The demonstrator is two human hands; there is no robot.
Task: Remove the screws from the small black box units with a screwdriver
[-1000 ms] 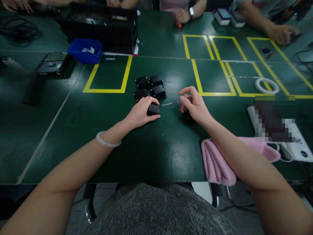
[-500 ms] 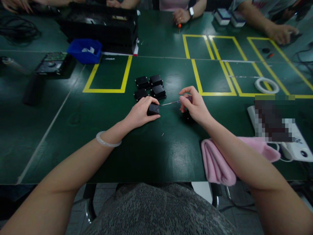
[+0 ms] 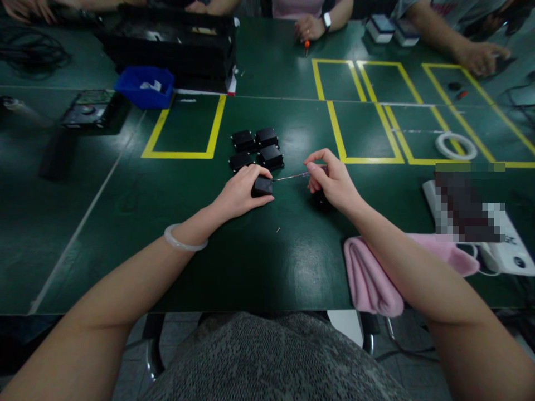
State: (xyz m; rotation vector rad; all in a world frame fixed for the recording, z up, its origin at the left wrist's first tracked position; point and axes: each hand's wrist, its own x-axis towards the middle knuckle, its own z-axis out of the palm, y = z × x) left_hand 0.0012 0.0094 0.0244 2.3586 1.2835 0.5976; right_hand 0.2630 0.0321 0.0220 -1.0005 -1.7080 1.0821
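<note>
My left hand (image 3: 244,192) is closed round a small black box (image 3: 262,186) on the green table. In my right hand (image 3: 328,177) is a thin screwdriver (image 3: 290,177), its shaft lying nearly level and its tip at the right side of that box. Several similar black boxes (image 3: 271,156) stand grouped just beyond my left hand. Another black part (image 3: 321,199) lies under my right hand, partly hidden by it. A tiny screw (image 3: 278,229) rests on the table nearer to me.
A pink cloth (image 3: 371,275) lies under my right forearm, beside a white power strip (image 3: 518,245). A roll of white tape (image 3: 455,146) is at the right. A blue bin (image 3: 145,87) stands at the back left. Other people's hands rest across the table.
The fingers of my right hand have shifted very slightly on the screwdriver. My left hand and the box have stayed in place.
</note>
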